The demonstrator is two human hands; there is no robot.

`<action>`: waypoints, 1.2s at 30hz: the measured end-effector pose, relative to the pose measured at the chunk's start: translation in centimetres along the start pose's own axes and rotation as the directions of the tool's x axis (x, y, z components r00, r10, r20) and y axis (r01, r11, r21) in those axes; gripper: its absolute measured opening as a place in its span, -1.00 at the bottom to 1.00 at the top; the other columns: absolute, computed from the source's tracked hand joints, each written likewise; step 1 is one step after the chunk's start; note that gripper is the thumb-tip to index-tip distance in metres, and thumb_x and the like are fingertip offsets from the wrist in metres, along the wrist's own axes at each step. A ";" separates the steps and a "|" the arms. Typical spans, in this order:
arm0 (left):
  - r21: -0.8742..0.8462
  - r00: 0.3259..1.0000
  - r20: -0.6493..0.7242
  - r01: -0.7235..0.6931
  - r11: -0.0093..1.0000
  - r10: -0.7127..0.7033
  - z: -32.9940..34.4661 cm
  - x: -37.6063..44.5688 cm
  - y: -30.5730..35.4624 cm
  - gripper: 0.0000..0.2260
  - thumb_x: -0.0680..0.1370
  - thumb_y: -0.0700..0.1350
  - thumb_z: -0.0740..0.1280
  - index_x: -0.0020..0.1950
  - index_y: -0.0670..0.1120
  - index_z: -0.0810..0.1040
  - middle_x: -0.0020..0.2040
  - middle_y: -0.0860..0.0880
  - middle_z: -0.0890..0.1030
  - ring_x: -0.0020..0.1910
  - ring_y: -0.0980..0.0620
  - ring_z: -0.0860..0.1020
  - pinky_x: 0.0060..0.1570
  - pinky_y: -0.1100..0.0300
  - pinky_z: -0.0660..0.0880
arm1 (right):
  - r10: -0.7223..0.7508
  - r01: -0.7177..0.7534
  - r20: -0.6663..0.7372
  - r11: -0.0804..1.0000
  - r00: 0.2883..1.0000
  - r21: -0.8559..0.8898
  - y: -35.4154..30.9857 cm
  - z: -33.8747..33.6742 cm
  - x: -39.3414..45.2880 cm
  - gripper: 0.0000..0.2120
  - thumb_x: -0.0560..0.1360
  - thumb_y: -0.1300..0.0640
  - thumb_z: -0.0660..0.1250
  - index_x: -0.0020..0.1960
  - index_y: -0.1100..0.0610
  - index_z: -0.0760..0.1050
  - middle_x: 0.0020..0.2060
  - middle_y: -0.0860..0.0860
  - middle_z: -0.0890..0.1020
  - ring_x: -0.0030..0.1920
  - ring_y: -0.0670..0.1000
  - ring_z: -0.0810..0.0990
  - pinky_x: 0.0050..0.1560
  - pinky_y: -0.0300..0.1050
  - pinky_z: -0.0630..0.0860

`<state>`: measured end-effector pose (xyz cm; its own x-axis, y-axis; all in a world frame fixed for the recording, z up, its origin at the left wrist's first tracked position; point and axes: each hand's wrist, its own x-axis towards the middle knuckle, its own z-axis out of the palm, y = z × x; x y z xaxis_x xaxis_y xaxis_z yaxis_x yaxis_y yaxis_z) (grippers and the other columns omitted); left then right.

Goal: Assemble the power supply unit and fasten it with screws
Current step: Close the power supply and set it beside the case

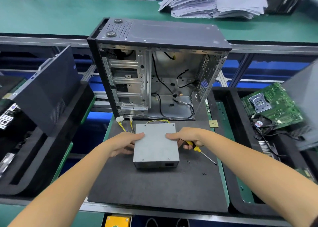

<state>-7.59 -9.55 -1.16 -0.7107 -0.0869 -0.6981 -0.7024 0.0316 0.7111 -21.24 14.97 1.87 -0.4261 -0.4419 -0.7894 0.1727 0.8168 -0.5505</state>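
Observation:
A grey metal power supply unit lies flat on the dark foam mat, its yellow and black cables trailing toward the open computer case that stands upright behind it. My left hand grips the unit's left side, thumb on top. My right hand grips the right side, thumb on top, while its fingers also curl round a yellow-handled screwdriver whose shaft points down and right. Small black screws lie on the mat to the right.
A green motherboard and a fan sit in the black tray at right. A black side panel leans at left. Paper stacks lie on the green bench behind. A small chip rests near the case.

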 end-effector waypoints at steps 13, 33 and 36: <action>-0.001 0.999 -0.015 0.035 0.999 -0.035 1.4 0.3 0.7 -0.57 0.49 0.26 0.35 0.16 -0.04 0.62 0.03 -0.03 0.71 0.07 -0.05 0.66 0.20 -0.05 0.53 | -0.023 0.019 0.035 0.995 0.999 0.101 0.1 0.5 0.4 -0.61 0.50 -0.21 0.34 -0.05 0.14 0.54 -0.37 -0.03 0.53 -0.53 -0.11 0.33 -0.57 -0.28 0.22; 0.114 0.996 -0.068 0.063 0.991 -0.056 2.6 -0.9 1.6 -0.51 0.51 0.36 0.21 0.13 0.00 0.61 -0.06 0.08 0.72 -0.08 0.09 0.67 -0.06 0.18 0.52 | 0.058 -0.056 0.027 0.997 0.998 -0.055 -0.4 0.2 -0.2 -0.39 0.43 -0.38 0.28 0.11 0.16 0.53 -0.02 0.06 0.65 -0.48 -0.07 0.33 -0.52 -0.27 0.29; 0.215 0.988 -0.115 0.125 0.969 -0.102 2.8 -1.2 2.1 -0.44 0.51 0.38 0.18 0.12 -0.06 0.61 0.01 -0.04 0.71 0.02 -0.08 0.66 -0.05 0.12 0.55 | 0.015 -0.020 -0.027 0.984 1.000 -0.177 -0.4 0.0 -1.2 -0.37 0.44 -0.38 0.25 0.04 0.21 0.52 -0.06 0.03 0.67 -0.43 -0.04 0.35 -0.46 -0.24 0.29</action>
<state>-8.32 -6.63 0.96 -0.6262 -0.2038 -0.7526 -0.7776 0.2334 0.5838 -20.79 15.21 3.05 -0.4471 -0.4195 -0.7901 0.0215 0.8779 -0.4783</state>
